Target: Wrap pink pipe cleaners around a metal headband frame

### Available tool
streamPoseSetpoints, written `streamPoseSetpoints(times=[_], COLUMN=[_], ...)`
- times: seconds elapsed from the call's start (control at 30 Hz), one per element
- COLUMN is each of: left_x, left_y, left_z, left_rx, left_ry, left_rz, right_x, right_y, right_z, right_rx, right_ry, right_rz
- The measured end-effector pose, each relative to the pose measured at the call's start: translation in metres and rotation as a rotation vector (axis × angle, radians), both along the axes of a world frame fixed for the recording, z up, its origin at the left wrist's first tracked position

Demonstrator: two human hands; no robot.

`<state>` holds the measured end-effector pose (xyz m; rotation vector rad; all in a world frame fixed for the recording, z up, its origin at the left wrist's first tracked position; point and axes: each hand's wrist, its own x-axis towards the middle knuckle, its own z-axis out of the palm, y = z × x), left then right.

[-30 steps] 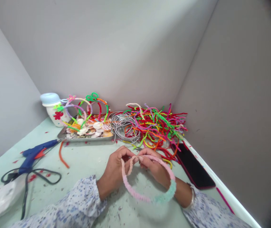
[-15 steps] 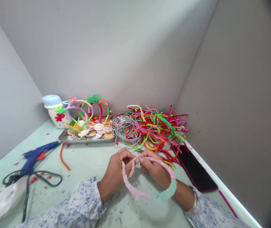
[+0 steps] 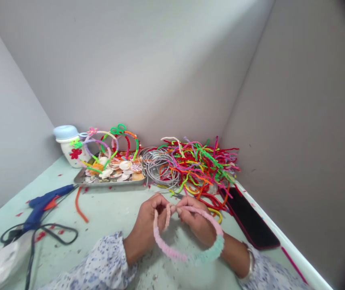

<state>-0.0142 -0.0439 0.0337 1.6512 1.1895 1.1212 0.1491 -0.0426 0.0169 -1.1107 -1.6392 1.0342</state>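
A fuzzy ring of pipe cleaner [image 3: 171,253], in pink, mint green and peach, hangs between my two hands above the table. My left hand [image 3: 148,221] pinches its peach end, which bends back in a short loop at the fingertips. Opposite it, my right hand [image 3: 198,221] has thumb and finger closed on the pink end. The fingertips of both hands nearly meet at the top of the ring. What exactly lies between them is hidden.
Behind my hands lie a wire coil [image 3: 160,169] and a heap of coloured pipe cleaners [image 3: 202,161]. Decorated hoops [image 3: 100,145] stand on a metal tray [image 3: 112,183] of shells, near a lidded bottle [image 3: 69,147]. A blue glue gun [image 3: 44,203] lies left, a phone [image 3: 252,221] right.
The view has tilted up slightly, so the table things sit a little lower. Both hands keep their pinch on the pipe cleaner ring, which has shifted only slightly.
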Motion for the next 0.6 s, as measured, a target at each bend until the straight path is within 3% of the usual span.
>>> streamPoseSetpoints(times=[0.2,0.43,0.6], left_x=[0.0005,-0.0001,0.0009], left_y=[0.0005,-0.0005,-0.0022], left_z=[-0.0009,-0.0051,-0.0026], left_rx=[-0.111,0.056,0.094], left_ry=[-0.074,0.038,0.09], left_rz=[-0.037,0.009,0.027], right_x=[-0.0004,0.0012,0.0002], right_y=[0.0002,0.0025,0.0013], right_z=[-0.0005,-0.0014,-0.0015], right_rx=[0.021,-0.051,-0.011], right_ry=[-0.024,0.019,0.002], right_rz=[-0.009,0.04,0.027])
